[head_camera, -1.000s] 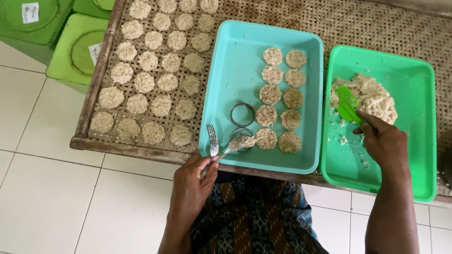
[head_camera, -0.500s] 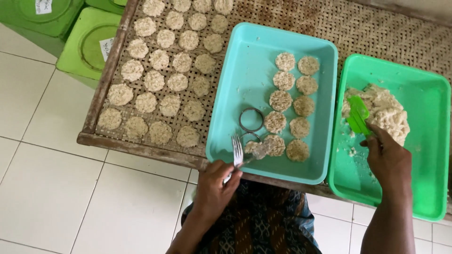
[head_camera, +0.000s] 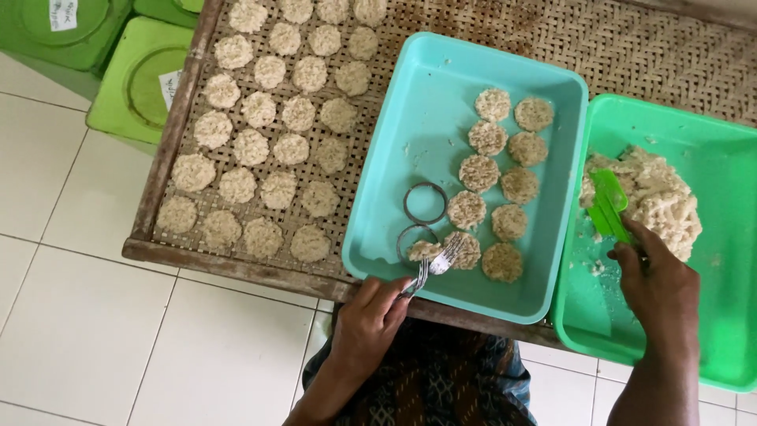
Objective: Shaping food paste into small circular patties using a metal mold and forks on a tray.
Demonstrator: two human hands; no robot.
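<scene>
Metal fork (head_camera: pixel 435 263), clamped in left hand (head_camera: pixel 369 322), presses soft, crumbly rice in ring mould (head_camera: pixel 415 241) at teal tray's (head_camera: pixel 410 126) 7 o'clock; right hand (head_camera: pixel 658 288) grips green spatula (head_camera: pixel 609 207); lift patties from beneath.

We note a polished metal fork (head_camera: pixel 432 267) with a bright, reflective finish, and two thin metal rings (head_camera: pixel 425 203) of duller sheen. The turquoise tray (head_camera: pixel 418 126) and the green tray (head_camera: pixel 733 260) are smooth moulded plastic with a soft gloss, as is the green scraper (head_camera: pixel 609 207). The woven mat (head_camera: pixel 631 55) is matt, coarse cane in a rough, worn wooden frame (head_camera: pixel 229 264). The rice cakes (head_camera: pixel 260 146) look grainy and dry. The floor (head_camera: pixel 95 331) is smooth glazed tile.
</scene>
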